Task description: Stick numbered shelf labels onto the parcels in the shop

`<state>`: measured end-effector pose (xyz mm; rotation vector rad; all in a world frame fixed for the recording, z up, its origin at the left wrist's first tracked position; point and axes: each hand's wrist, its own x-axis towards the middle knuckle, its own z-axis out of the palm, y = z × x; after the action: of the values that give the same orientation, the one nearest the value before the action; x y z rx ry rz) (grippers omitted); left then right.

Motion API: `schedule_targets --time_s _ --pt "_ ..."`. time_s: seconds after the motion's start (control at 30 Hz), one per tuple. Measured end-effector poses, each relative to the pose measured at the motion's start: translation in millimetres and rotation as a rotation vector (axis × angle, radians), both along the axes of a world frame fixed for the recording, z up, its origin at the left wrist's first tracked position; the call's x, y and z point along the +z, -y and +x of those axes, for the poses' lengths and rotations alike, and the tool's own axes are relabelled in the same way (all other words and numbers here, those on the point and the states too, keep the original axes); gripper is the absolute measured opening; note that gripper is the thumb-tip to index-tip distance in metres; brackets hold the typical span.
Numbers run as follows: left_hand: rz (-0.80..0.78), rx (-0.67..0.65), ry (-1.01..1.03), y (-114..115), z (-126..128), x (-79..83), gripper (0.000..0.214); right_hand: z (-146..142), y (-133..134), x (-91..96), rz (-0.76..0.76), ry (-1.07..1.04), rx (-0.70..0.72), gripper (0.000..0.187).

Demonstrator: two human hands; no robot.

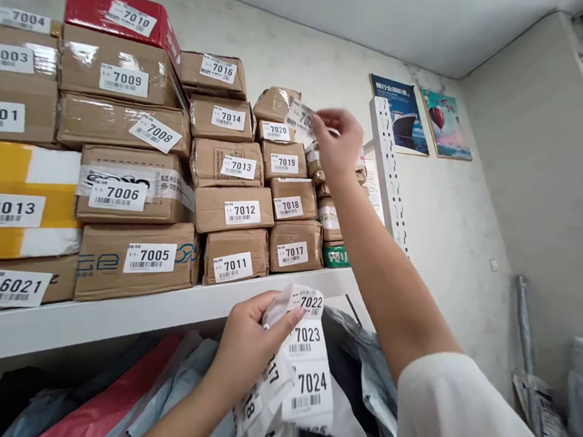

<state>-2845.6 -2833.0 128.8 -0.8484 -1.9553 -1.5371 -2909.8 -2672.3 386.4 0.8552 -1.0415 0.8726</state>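
Observation:
My left hand [258, 333] is closed around a strip of numbered barcode labels [310, 383], thumb on the front, with 7022, 7023 and 7024 facing me and more of the strip folded below. Raised higher, my right hand [338, 138] pinches a single barcode label [299, 117] between thumb and fingers. That label is slightly blurred and its full number cannot be read. It hovers in front of a small brown carton [275, 103], which sits on top of the box labelled 7020 [277, 132]. Whether the label touches the carton, I cannot tell.
Stacked cardboard boxes [235, 209] with number labels stand on a white shelf [165, 306]. Soft plastic parcels [124, 386] lie beneath it. A perforated white upright [390, 165] rises at the shelf's right end. Two posters [445, 123] hang on the wall.

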Motion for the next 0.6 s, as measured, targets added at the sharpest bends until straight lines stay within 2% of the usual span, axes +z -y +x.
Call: schedule_targets --time_s 0.07,0.1,0.13,0.2,0.3,0.47,0.53,0.6 --pt "0.038 0.014 0.009 8 0 0.1 0.029 -15 14 59.3 -0.006 0.021 -0.107 0.010" --pt "0.059 0.025 0.010 13 0 1.6 0.030 -21 23 81.5 -0.012 0.054 -0.168 0.006" --pt "0.080 0.033 0.009 18 0 3.8 0.030 -26 31 98.1 -0.020 0.087 -0.236 0.005" --pt "0.138 0.046 0.012 27 1 8.5 0.030 -33 43 115.6 -0.035 0.138 -0.363 0.006" --pt "0.242 0.068 0.038 38 2 12.5 0.030 -36 50 115.1 -0.031 0.104 -0.501 0.007" --pt "0.299 0.081 0.071 43 2 10.0 0.033 -27 48 95.6 0.076 -0.033 -0.677 0.037" --pt "0.312 0.064 0.085 43 2 9.3 0.033 -24 46 90.1 0.059 -0.049 -0.723 0.052" --pt "0.318 0.056 0.090 42 4 9.6 0.032 -24 45 88.0 0.012 -0.079 -0.739 0.049"
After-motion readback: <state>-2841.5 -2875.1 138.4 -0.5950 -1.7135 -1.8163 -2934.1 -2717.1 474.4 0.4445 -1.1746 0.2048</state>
